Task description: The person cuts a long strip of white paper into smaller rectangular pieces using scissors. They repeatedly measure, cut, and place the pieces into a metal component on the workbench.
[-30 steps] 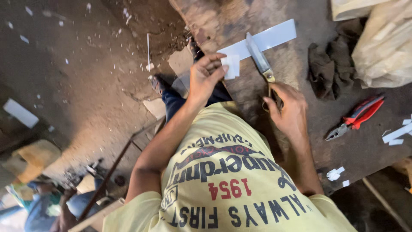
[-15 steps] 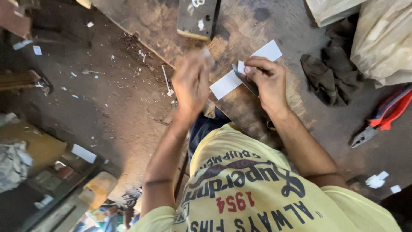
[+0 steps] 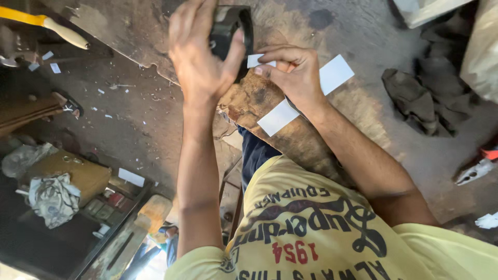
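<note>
Black tape roll [image 3: 232,31] gripped by left hand [image 3: 199,54] (fingers curled); right hand [image 3: 293,72] pinches white strip [image 3: 306,96].

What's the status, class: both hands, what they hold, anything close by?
Left hand gripping black object. Right hand pinching small white piece, resting over long white strip. Dark rag lies apart, not in the way.

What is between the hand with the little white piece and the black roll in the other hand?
Nothing visible. The right hand pinches a small white piece right beside the black roll gripped by the left hand. The long white strip lies under the right hand, not between them.
</note>
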